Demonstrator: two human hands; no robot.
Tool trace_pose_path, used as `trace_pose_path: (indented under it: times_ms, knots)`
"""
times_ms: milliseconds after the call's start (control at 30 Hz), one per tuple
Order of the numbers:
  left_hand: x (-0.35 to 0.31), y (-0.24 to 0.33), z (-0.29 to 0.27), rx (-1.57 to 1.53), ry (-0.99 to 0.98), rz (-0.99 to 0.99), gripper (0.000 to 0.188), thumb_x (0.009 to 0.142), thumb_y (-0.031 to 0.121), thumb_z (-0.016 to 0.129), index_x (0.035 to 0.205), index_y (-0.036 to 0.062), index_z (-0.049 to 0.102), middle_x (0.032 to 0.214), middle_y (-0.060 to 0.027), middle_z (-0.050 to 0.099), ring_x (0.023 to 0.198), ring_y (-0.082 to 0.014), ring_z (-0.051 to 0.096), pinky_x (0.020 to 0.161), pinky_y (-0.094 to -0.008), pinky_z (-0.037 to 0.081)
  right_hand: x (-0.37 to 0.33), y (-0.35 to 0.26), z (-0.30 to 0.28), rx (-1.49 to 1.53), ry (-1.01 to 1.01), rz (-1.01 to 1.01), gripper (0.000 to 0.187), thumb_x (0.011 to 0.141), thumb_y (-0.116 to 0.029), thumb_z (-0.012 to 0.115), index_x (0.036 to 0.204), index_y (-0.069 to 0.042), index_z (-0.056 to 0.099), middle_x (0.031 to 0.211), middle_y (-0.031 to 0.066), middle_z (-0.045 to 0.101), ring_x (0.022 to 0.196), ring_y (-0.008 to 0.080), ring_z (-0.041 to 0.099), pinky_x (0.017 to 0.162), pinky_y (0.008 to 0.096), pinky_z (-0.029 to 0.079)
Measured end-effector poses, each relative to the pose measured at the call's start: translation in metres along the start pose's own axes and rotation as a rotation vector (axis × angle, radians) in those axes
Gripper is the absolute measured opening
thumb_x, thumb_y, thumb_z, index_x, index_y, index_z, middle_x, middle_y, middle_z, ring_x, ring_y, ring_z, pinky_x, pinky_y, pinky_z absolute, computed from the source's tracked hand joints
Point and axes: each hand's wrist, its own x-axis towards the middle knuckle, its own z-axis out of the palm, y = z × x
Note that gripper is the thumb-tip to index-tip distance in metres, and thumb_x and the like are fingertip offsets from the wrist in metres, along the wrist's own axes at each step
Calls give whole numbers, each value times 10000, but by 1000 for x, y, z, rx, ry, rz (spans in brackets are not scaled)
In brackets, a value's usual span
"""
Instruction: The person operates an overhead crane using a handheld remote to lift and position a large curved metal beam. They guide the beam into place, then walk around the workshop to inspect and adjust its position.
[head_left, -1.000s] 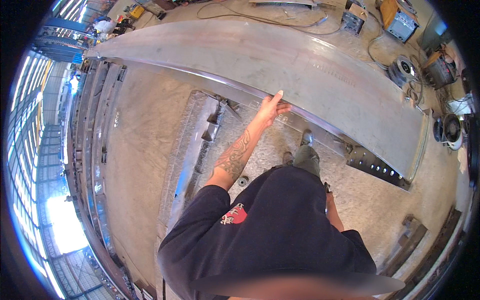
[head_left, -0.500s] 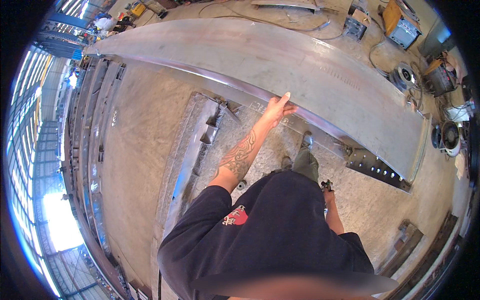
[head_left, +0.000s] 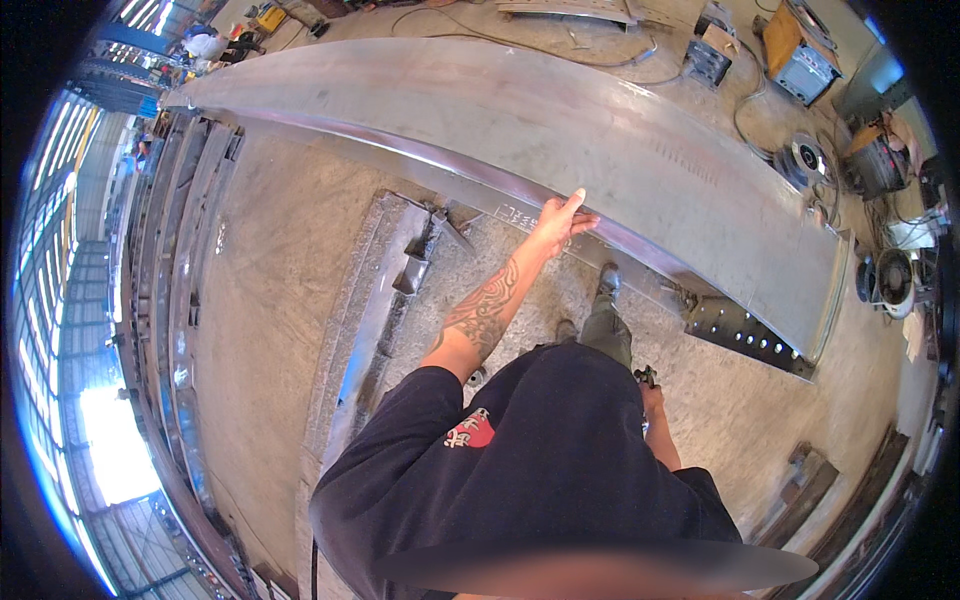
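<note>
A long grey steel beam point(head_left: 600, 140) stretches across from the far left to the right. My left hand point(head_left: 567, 222) is on its near edge, thumb on top of the flange and fingers bent at the rim. Down by my right leg, my right hand point(head_left: 652, 402) is closed around a small dark tool point(head_left: 647, 377). My shirt hides part of that hand, and I cannot make out the tool's kind. A steel plate with a row of holes point(head_left: 750, 335) sits under the beam's right end.
A steel section with brackets point(head_left: 390, 280) lies on the floor left of my legs. Long steel members point(head_left: 180, 300) run along the far left. Beyond the beam are a boxy machine point(head_left: 800, 60), cables and wire spools point(head_left: 805, 155). Short steel pieces point(head_left: 800, 495) lie at lower right.
My view has shifted slightly, and my feet and right hand appear a little further left. My left hand stays on the beam's edge.
</note>
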Motion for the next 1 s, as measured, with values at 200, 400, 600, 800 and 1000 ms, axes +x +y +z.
trace_pose_path:
  times_ms: [200,400,600,800,1000]
  knots:
    - [-7,3,3,-17,-32,-10,729,907,321,641,1202,-231,267,1131,-291,511,945,-344,641,777,-392,597,5,-4,-1,93,3,-1,807,767,-524,596,1243,113,462,1177,312,581,1135,408,567,937,426,456]
    - [-3,-3,-2,32,-25,108,613,906,357,634,1065,-198,427,968,-233,591,840,-277,667,712,-332,597,5,-23,-12,-5,6,-13,842,733,-543,639,1226,117,465,1166,296,592,1122,379,583,927,417,463]
    - [-14,6,5,12,-31,108,649,903,361,637,1133,-184,370,1035,-253,572,862,-286,660,709,-344,595,4,-35,-22,98,-73,-71,784,744,-525,642,1179,102,463,1124,290,609,1051,397,606,889,436,479]
    - [-19,0,10,46,36,100,584,908,387,622,1104,-135,450,979,-191,602,836,-253,670,698,-323,587,49,7,-3,-36,-60,-67,903,766,-554,590,1304,136,367,1186,328,567,1148,433,548,938,451,455]
    - [-54,-3,-2,194,-17,8,698,878,455,644,1265,-73,403,1068,-198,600,957,-286,640,812,-365,554,26,-6,-16,-108,-169,-34,889,748,-596,591,1249,128,471,1164,297,595,1126,410,570,943,437,454]
